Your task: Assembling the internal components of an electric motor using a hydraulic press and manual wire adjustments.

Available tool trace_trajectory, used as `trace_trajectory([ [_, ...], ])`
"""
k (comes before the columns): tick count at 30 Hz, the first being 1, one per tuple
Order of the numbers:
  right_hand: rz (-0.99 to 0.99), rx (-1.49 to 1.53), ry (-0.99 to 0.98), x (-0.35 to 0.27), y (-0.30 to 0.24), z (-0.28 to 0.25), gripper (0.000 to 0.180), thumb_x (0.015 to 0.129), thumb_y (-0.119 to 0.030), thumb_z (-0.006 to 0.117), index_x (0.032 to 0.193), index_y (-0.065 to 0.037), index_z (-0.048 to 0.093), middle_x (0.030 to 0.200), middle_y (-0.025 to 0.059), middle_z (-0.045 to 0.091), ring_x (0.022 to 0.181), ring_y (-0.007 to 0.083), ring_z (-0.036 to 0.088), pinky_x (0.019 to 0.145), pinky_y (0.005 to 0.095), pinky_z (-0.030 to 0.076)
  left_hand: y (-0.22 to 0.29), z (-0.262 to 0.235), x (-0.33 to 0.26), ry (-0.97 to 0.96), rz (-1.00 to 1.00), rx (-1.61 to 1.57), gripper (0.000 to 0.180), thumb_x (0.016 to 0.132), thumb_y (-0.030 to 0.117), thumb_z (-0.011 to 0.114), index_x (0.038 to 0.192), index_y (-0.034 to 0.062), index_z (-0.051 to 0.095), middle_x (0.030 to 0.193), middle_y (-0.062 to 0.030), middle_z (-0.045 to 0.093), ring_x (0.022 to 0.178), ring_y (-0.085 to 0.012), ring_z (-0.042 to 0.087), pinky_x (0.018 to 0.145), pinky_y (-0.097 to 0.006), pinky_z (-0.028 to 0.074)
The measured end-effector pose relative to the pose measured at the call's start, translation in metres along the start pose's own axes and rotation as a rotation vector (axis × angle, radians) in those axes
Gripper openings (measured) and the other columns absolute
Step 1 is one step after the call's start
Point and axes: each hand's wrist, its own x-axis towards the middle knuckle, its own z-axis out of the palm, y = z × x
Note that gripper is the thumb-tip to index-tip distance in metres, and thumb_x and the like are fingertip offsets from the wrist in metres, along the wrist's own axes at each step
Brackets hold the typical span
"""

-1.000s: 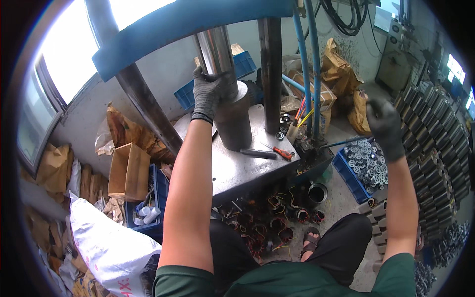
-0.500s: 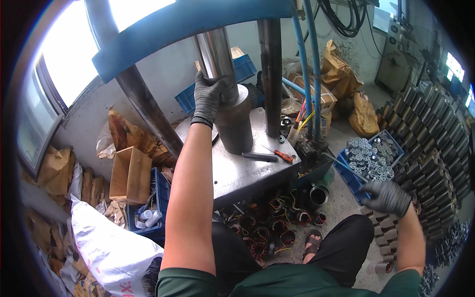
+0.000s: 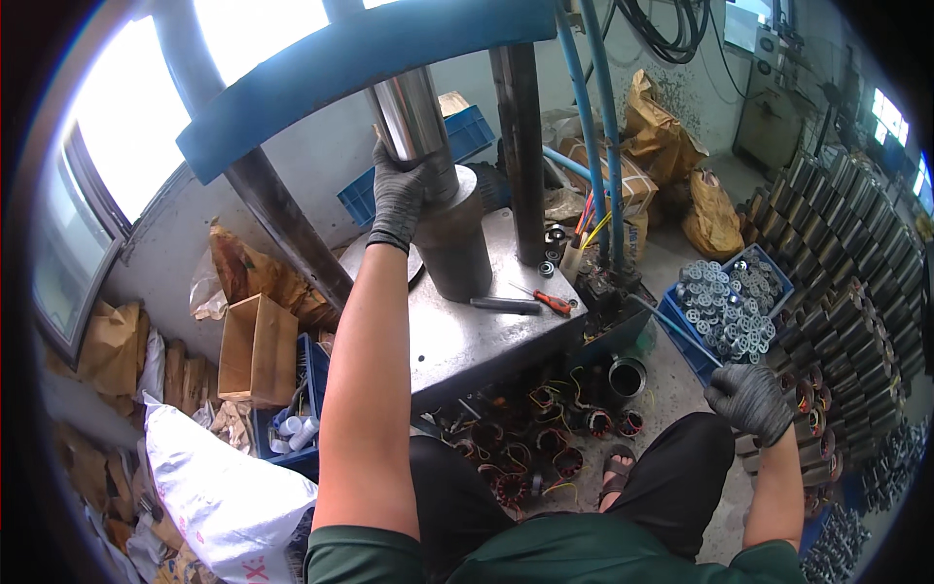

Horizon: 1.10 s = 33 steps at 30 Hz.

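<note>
Pale workshop walls (image 3: pixel 313 146) stand behind the blue crossbeam (image 3: pixel 355 60) of a press. Head view: the left hand (image 3: pixel 397 202) touches the dark cylinder (image 3: pixel 444 181) between the chrome ram (image 3: pixel 413 112) and the steel sleeve (image 3: pixel 459 243) on the press bed (image 3: pixel 443 336); I cannot tell whether its fingers close around it. The right hand (image 3: pixel 751 404) is curled around the lever's (image 3: pixel 662 318) end. Aligning or pressing seems in hand; the next move probably calls for steady, measured lever control.

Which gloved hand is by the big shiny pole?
The left hand, beside the shiny metal rod; the right hand is well away, by the end of the thin lever.
</note>
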Motion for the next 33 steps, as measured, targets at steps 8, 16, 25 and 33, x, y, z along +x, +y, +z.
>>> trace_trajectory([
  [8,-0.024,0.006,0.078,-0.002,0.003,0.005,0.021,0.081,-0.024,0.070,0.075,-0.004,0.066,0.074,0.0184,0.064,0.072,0.0401,0.065,0.066,0.0483,0.052,0.004,-0.005,-0.002,-0.019,-0.154,-0.036,0.083,0.079,0.040,0.088,0.140,0.0044,0.045,0.119,-0.0105,0.063,0.110,-0.0198,0.061,0.098,-0.033,0.049],
  [16,-0.005,0.047,0.100,-0.002,0.001,0.003,0.023,0.085,-0.026,0.069,0.076,-0.005,0.068,0.075,0.0199,0.064,0.075,0.0400,0.066,0.068,0.0488,0.053,-0.001,-0.010,0.001,0.005,-0.208,-0.002,0.078,0.080,0.053,0.087,0.131,0.0041,0.052,0.103,-0.0055,0.063,0.099,-0.0173,0.061,0.094,-0.033,0.049],
  [25,0.023,0.008,0.073,-0.001,-0.001,0.000,0.025,0.084,-0.029,0.071,0.077,-0.005,0.068,0.075,0.0203,0.063,0.075,0.0401,0.066,0.069,0.0481,0.053,0.006,-0.004,0.001,0.017,-0.226,0.073,0.074,0.081,0.044,0.088,0.133,0.0048,0.051,0.110,-0.0102,0.066,0.102,-0.0204,0.064,0.095,-0.035,0.051],
  [33,0.028,0.018,0.041,0.001,0.001,0.001,0.026,0.083,-0.029,0.071,0.077,-0.004,0.068,0.074,0.0207,0.063,0.074,0.0406,0.065,0.069,0.0485,0.052,0.014,0.002,-0.005,0.005,-0.199,0.028,0.073,0.080,0.036,0.090,0.133,0.0046,0.050,0.112,-0.0123,0.066,0.102,-0.0211,0.064,0.091,-0.036,0.053],
])
